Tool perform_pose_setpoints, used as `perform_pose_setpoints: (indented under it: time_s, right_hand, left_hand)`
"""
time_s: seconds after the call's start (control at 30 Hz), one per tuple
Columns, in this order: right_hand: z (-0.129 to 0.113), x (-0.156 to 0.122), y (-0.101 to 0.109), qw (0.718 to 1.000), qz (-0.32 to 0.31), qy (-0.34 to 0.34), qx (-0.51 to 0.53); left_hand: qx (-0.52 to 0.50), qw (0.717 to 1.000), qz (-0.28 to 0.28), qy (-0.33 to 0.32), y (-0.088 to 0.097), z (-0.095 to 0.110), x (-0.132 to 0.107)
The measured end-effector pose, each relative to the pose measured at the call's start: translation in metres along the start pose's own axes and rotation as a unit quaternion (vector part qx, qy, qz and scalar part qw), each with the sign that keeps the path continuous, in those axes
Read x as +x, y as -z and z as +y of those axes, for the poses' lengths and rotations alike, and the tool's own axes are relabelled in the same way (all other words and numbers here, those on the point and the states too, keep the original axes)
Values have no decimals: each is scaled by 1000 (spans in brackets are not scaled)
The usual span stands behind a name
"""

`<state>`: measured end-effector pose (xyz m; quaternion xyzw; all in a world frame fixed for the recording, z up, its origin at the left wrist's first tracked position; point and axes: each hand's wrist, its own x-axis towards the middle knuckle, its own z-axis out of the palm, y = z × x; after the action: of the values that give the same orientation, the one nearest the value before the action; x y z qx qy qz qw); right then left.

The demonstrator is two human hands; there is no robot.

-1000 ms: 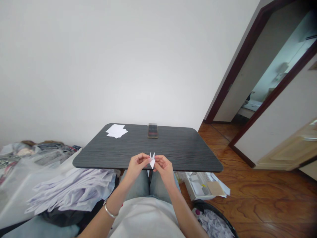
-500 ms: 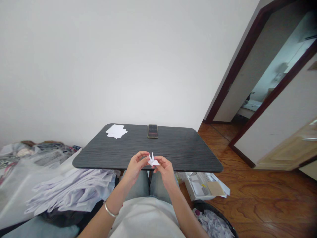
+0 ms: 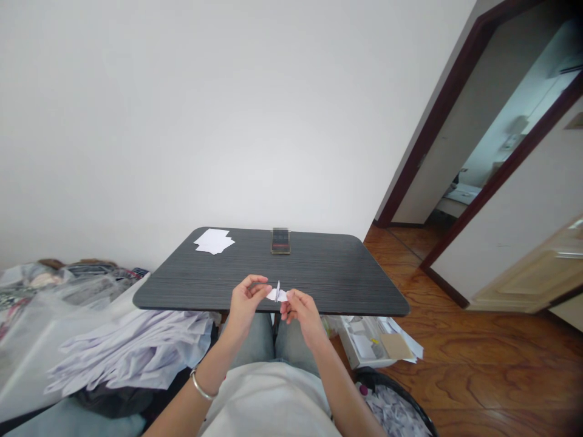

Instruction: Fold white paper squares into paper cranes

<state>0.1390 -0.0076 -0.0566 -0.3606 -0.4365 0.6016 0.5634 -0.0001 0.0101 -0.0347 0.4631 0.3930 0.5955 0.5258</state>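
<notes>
Head view: small white folded paper piece [image 3: 277, 294] between both hands' fingers [image 3: 263, 292].

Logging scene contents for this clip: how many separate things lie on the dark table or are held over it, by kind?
Small folded white paper figure, pinched between the left hand and right hand: 1
Loose pile of white paper sheets on the dark wood-grain table: 1
Dark upright phone: 1
Total: 3
</notes>
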Motion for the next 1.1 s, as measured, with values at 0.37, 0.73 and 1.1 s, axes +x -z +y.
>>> perform_pose_setpoints:
  time_s: [0.37, 0.73, 1.1]
  right_hand:
    - [-2, -1, 1, 996, 26, 63, -63]
    - [-2, -2, 1, 994, 43, 75, -69]
    - [-9, -5, -1, 994, 46, 76, -62]
  left_hand:
    - [54, 986, -132, 87, -2, -1, -2]
    - [22, 990, -114, 78, -1, 2, -2]
    - [7, 989, -119, 82, 3, 6, 1]
